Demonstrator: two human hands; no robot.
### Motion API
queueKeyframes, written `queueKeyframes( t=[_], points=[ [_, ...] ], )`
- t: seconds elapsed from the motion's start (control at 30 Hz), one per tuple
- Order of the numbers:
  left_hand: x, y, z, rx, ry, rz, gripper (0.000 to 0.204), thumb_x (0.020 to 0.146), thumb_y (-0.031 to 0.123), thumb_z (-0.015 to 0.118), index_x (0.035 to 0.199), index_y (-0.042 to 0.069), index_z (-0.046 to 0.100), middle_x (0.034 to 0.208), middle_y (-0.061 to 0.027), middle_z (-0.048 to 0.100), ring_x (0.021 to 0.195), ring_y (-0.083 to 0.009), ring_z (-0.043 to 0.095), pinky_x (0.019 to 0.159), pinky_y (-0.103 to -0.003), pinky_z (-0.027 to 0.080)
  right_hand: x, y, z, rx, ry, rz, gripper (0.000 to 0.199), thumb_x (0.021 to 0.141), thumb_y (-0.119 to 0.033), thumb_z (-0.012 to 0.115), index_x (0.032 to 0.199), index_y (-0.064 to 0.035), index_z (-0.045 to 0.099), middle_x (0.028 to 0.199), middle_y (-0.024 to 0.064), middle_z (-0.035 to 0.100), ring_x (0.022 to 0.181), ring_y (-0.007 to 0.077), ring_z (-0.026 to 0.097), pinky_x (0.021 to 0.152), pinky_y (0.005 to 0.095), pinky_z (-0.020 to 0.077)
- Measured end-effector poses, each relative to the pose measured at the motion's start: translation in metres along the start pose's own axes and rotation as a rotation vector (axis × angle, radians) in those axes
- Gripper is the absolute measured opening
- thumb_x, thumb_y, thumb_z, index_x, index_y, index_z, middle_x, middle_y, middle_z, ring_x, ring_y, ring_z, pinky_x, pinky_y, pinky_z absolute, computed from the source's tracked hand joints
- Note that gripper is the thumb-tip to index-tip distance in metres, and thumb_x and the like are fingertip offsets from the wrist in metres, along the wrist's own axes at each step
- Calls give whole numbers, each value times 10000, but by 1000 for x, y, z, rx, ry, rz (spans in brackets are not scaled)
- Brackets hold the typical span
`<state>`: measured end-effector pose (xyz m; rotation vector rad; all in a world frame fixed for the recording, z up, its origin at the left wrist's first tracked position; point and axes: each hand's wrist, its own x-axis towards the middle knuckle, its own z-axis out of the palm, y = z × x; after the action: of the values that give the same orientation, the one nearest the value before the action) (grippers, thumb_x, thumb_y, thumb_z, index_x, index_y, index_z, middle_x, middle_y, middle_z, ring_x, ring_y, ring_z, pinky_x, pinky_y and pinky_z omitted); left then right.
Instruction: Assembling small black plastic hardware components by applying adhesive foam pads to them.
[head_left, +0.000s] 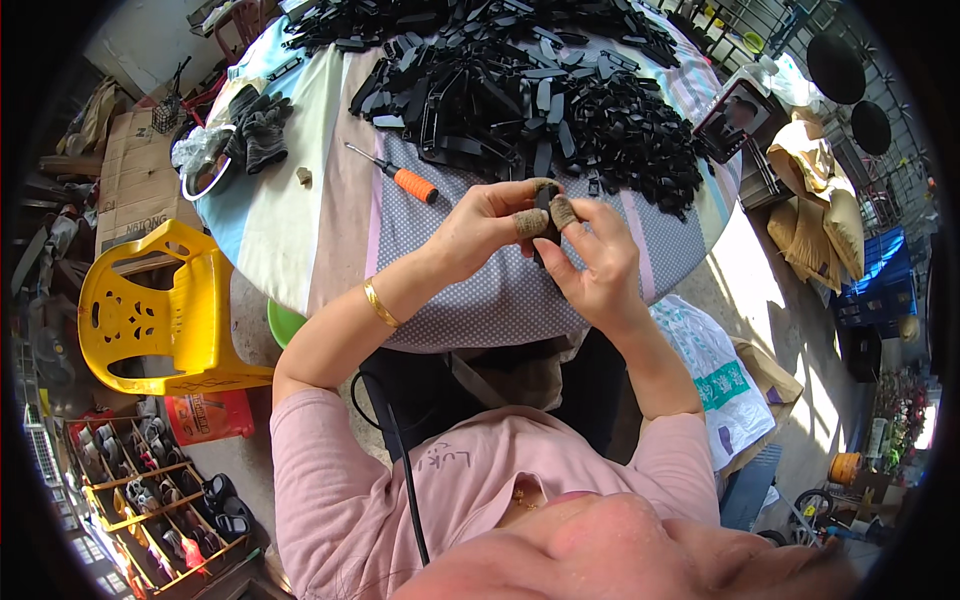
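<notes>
A small black plastic strip (pixel 543 215) sits pinched between our two hands, held above the near edge of the round table's dotted grey-and-striped cloth (pixel 500 290). We see only its upper end and a sliver below the fingers; the rest is covered, so we cannot make out its full shape. Our left hand (pixel 485 225) closes on it from the left, thumb and forefinger wrapped in brownish tape. Our right hand (pixel 598 265) grips it from the right, its taped fingertip (pixel 563 211) pressed against the piece. A gold bangle (pixel 380 303) circles the left wrist.

Just beyond the hands spreads a big heap of similar black plastic parts (pixel 540 90), so tangled that we cannot tell single pieces apart, and its far side is cut off by the top edge. An orange-handled screwdriver (pixel 395 173) lies to the left of the hands on the cloth. Farther left lie dark grey work gloves (pixel 258 125) beside a crumpled clear plastic bag (pixel 197 150). Below the table's left side stands a yellow plastic chair (pixel 160 310), partly hidden by the tabletop.
</notes>
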<state>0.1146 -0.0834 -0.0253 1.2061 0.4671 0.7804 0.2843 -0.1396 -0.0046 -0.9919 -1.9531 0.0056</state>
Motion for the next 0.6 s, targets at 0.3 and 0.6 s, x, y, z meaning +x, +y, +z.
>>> queueKeyframes(
  t=[0.3, 0.6],
  points=[
    [14, 3, -7, 991, 367, 211, 308, 747, 27, 617, 1055, 43, 612, 974, -125, 537, 782, -250, 559, 702, -316, 485, -17, 24, -15, -128, -140, 452, 259, 690, -70, 688, 925, 4, 608, 732, 86, 550, 562, 158, 547, 534, 286, 457],
    [18, -12, -8, 1631, 321, 329, 350, 725, 71, 612, 1067, 58, 541, 984, -131, 501, 911, -289, 489, 783, -353, 455, -13, 42, -8, -5, -293, 358, 204, 789, -140, 654, 939, -3, 637, 781, 104, 593, 595, 216, 558, 565, 307, 459]
  ],
)
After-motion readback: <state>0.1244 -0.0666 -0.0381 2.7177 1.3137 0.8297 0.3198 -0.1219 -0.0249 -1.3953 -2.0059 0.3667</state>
